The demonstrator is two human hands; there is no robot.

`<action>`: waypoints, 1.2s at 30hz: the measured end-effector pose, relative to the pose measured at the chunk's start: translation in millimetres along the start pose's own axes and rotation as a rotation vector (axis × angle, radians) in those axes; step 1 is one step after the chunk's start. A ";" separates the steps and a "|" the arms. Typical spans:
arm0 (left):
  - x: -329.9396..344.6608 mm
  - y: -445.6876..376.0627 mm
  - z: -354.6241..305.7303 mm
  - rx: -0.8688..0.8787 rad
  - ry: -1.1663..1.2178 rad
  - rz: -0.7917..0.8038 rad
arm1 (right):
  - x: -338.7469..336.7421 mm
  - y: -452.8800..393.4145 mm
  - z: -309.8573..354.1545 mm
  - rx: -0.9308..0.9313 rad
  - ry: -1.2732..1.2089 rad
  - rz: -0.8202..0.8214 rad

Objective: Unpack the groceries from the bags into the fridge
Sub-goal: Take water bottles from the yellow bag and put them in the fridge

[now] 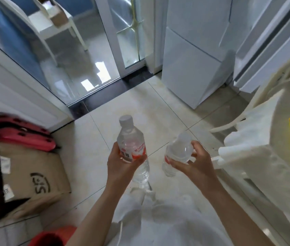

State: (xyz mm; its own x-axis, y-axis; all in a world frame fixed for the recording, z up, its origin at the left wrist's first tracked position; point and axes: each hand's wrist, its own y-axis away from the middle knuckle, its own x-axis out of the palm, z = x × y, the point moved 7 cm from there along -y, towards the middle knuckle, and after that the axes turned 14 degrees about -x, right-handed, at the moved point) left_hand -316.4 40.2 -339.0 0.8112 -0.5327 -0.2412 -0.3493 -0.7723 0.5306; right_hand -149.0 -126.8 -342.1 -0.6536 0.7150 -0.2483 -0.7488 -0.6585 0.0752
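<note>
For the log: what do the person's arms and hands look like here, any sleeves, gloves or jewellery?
Both forearms are bare up to the bottom edge of the picture, with no sleeves in view. The left hand and right hand wear no gloves, and no rings, watch or bracelet show. Nails look short and unpainted, though the picture is slightly blurred.

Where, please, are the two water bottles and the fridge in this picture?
Left-hand bottle (131,139): head view, on its clear shoulder.
Right-hand bottle (180,148): head view, on its clear upper body.
Fridge (192,55): head view, on its closed white door.
</note>
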 end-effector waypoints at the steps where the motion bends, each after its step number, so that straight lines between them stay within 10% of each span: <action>1: -12.3 -10.1 -2.1 -0.004 0.013 -0.012 | 13.8 -7.1 1.9 0.009 -0.023 0.001; 17: -51.2 -161.5 -55.3 -0.090 0.071 -0.044 | 100.0 -153.9 22.4 0.077 -0.043 0.003; 36: 52.0 -397.9 -279.8 0.095 0.028 0.096 | 65.8 -450.9 68.2 -0.018 -0.012 -0.126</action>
State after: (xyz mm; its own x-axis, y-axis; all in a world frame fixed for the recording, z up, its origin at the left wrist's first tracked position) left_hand -4.0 416.7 -335.3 0.7843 -0.5969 -0.1691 -0.4678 -0.7480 0.4707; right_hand 138.2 233.2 -326.5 -0.5556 0.7952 -0.2427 -0.8232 -0.5671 0.0266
